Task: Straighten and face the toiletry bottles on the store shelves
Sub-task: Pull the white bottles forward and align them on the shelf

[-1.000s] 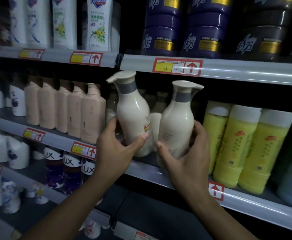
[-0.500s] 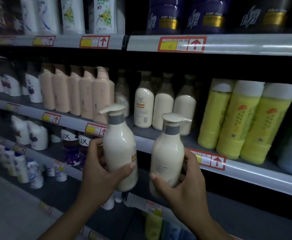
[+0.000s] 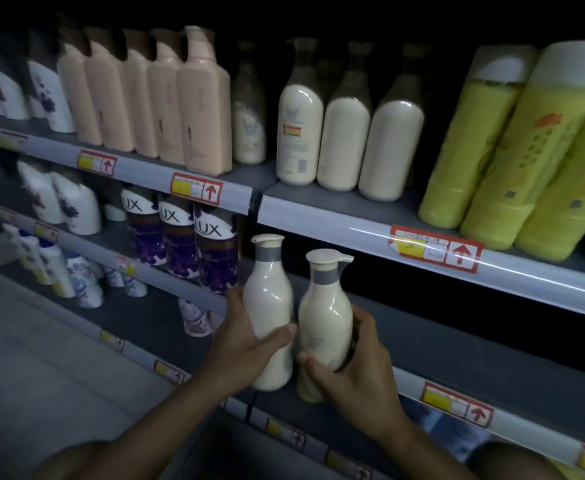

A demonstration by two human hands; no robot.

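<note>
My left hand [image 3: 240, 344] grips a cream pump bottle [image 3: 268, 306] with a grey collar, upright, spout pointing left. Beside it, my right hand [image 3: 351, 375] grips a second cream pump bottle [image 3: 324, 320], spout pointing right. Both bottles are held in front of a dark lower shelf [image 3: 457, 368], below the shelf edge rail [image 3: 353, 233]. Three matching cream bottles [image 3: 343, 140] stand in a row on the shelf above, set back from the rail. The bottoms of the two held bottles sit near the lower shelf's front; whether they touch it is unclear.
Peach pump bottles [image 3: 166, 102] line the upper shelf at left, tall yellow-green bottles [image 3: 512, 143] at right. Purple LUX bottles [image 3: 194, 240] and white bottles [image 3: 69, 206] stand on the left lower shelf. Red-and-yellow price tags [image 3: 436, 249] run along the rails. Grey floor [image 3: 24, 358] lies at lower left.
Both hands carried the two cream bottles down from the upper shelf to the front of the lower shelf. The view tilted downward and the bottles moved closer together.
</note>
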